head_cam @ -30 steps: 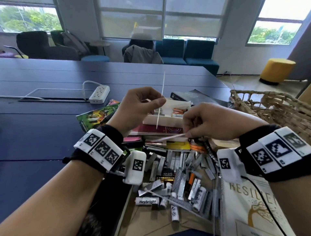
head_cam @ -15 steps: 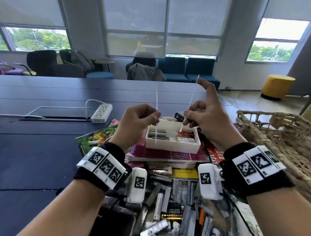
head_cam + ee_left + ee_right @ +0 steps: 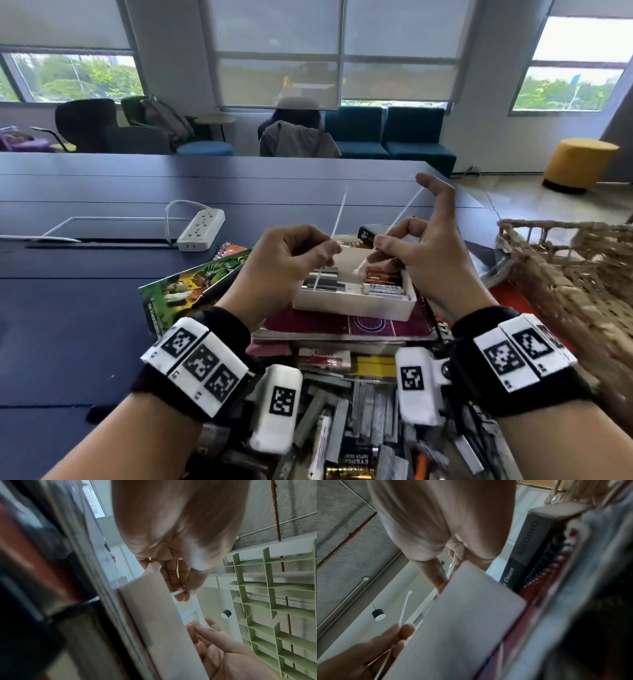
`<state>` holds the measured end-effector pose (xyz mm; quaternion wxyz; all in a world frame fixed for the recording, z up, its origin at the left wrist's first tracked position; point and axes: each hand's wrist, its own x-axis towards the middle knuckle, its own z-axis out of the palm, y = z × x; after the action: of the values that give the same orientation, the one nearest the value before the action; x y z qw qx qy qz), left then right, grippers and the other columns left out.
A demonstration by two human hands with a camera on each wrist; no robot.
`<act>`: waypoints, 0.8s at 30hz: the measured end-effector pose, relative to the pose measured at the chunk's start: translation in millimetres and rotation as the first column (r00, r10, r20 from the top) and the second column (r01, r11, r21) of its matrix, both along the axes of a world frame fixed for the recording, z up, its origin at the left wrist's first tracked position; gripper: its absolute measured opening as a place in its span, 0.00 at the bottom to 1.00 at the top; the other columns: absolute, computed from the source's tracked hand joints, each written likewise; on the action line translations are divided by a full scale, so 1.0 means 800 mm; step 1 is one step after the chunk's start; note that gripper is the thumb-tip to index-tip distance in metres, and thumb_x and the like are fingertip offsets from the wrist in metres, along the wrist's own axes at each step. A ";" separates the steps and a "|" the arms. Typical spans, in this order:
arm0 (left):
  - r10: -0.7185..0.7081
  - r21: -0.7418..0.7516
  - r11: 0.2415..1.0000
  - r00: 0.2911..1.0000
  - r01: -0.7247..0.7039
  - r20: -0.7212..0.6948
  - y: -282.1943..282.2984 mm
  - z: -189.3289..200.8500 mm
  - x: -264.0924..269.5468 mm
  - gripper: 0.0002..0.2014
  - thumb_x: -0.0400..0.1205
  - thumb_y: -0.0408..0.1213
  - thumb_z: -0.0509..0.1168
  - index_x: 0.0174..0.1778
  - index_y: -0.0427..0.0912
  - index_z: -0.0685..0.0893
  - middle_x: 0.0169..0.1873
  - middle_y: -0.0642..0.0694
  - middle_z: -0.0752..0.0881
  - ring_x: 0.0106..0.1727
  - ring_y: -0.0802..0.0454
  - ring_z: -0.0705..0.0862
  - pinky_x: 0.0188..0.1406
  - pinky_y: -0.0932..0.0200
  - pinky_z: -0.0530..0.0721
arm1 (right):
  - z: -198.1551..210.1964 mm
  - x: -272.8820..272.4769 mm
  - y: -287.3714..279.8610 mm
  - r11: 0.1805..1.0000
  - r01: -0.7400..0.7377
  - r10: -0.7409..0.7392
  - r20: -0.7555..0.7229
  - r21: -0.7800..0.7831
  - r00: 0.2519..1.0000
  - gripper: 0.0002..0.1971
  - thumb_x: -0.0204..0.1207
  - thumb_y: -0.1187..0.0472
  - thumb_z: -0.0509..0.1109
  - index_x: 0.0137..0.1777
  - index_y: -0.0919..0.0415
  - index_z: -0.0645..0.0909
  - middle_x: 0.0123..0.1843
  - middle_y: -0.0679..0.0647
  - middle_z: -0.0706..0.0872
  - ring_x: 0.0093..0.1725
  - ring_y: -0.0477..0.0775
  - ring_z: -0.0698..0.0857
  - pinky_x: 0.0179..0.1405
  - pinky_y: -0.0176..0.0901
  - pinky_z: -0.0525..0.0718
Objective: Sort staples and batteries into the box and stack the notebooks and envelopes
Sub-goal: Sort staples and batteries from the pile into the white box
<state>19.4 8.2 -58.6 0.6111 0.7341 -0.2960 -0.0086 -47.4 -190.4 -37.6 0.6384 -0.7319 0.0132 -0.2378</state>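
Hovering above the white box [image 3: 354, 303] of staples [image 3: 323, 282] and batteries [image 3: 382, 286] in the head view, left hand [image 3: 287, 260] and right hand [image 3: 421, 253] each pinch a thin white stick, probably for nudging contents straight, while the left wrist view shows thumb and fingertips [image 3: 184, 595] closed on one stick and the right wrist view hides its own grip behind the box wall [image 3: 462, 622].

"EVEREADY SUPER HEAVY" on black battery [image 3: 356, 460] (blurred, partly cut); "Dream" on dark book spine [image 3: 508, 578].
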 end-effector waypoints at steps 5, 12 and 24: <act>0.007 0.014 1.000 1.000 -0.008 0.011 0.001 0.001 0.000 0.06 0.84 0.39 0.71 0.47 0.43 0.92 0.38 0.46 0.92 0.43 0.53 0.89 0.54 0.56 0.86 | -0.005 0.000 0.000 0.998 -0.008 0.008 -0.001 0.058 1.000 0.46 0.77 0.80 0.73 0.83 0.42 0.56 0.35 0.58 0.82 0.37 0.66 0.94 0.36 0.55 0.93; 0.013 0.040 0.999 1.000 -0.014 0.008 0.004 0.004 -0.004 0.06 0.85 0.39 0.71 0.47 0.42 0.92 0.39 0.44 0.92 0.44 0.51 0.88 0.59 0.47 0.86 | -0.006 0.001 0.006 0.998 0.054 -0.056 0.042 0.046 0.998 0.39 0.81 0.76 0.72 0.80 0.46 0.55 0.40 0.64 0.88 0.35 0.64 0.93 0.31 0.50 0.90; -0.033 0.120 0.992 0.999 0.036 -0.030 0.005 0.009 -0.008 0.10 0.84 0.48 0.72 0.49 0.45 0.93 0.48 0.38 0.93 0.53 0.36 0.89 0.68 0.39 0.83 | -0.007 -0.005 0.016 1.000 0.015 -0.014 0.081 -0.004 0.997 0.46 0.77 0.75 0.77 0.85 0.46 0.54 0.38 0.57 0.88 0.36 0.59 0.93 0.34 0.46 0.89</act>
<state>12.7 11.8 -51.1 0.5696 0.7642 -0.2988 -0.0474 -51.4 -177.6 -43.2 0.6350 -0.7230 -0.0080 -0.2719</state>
